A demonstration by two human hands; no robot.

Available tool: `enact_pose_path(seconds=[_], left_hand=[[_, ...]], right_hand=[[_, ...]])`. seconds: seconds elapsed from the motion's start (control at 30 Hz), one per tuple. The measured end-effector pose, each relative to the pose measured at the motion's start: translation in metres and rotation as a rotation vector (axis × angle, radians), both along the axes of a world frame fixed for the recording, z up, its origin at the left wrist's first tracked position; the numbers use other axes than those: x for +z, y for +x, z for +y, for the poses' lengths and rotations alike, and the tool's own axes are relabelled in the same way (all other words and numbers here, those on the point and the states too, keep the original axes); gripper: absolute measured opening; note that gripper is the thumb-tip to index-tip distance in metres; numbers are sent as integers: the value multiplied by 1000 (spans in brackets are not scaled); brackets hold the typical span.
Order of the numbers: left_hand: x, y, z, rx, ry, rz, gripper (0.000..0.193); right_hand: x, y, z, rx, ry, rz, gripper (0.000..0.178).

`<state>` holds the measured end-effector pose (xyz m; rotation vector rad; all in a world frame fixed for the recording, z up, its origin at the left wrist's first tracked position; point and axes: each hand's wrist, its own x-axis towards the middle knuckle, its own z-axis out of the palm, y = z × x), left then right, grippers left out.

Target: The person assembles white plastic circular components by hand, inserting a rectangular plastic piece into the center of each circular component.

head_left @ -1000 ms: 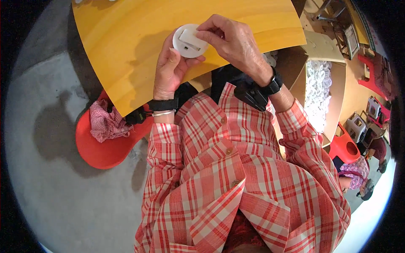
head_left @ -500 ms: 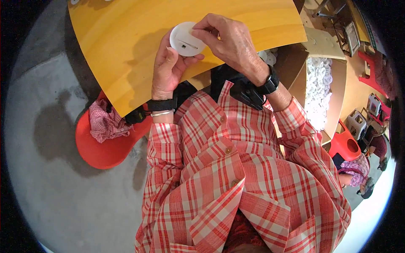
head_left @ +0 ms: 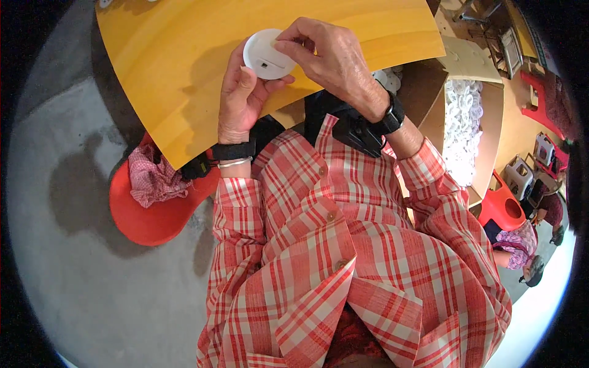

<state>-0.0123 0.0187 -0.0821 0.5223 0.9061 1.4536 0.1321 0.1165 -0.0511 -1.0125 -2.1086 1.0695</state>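
A white round plastic disc (head_left: 261, 56) with a thin slit and a small dark square opening is held above the table's near edge. My left hand (head_left: 240, 92) cups it from below and the left, the thumb by its lower rim. At the disc's upper right face, my right hand (head_left: 325, 55) has thumb and forefinger pinched together, touching the disc. Whatever small thing may be between those fingertips is hidden.
The yellow wood-grain table (head_left: 178, 80) lies ahead. To the right stands an open cardboard box (head_left: 491, 132) full of clear and white round pieces (head_left: 461, 132). A red stool (head_left: 147, 218) with a checked cloth (head_left: 156, 178) is at the left. Other people sit at the far right.
The disc and both hands have shifted slightly up and left. The disc's slit shows less distinctly now. My right fingers stay pinched at its face.
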Motion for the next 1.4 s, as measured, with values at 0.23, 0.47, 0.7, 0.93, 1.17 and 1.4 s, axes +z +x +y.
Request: enact_pose_path(seconds=[0.23, 0.47, 0.7, 0.93, 1.17, 1.4], left_hand=[[-3, -2, 0, -4, 9, -22, 67], [-2, -1, -1, -5, 14, -16, 67], [0, 2, -1, 1, 25, -29, 63], [4, 3, -1, -24, 42, -59, 51], [0, 0, -4, 15, -19, -12, 48], [6, 4, 1, 7, 16, -36, 44]], right_hand=[[2, 0, -1, -13, -2, 12, 22], [1, 0, -2, -11, 7, 33, 21], [-5, 1, -5, -10, 74, 42, 19], [0, 2, -9, -52, 344, -116, 15], [5, -1, -12, -118, 138, -260, 26], [0, 0, -9, -155, 180, -172, 30]])
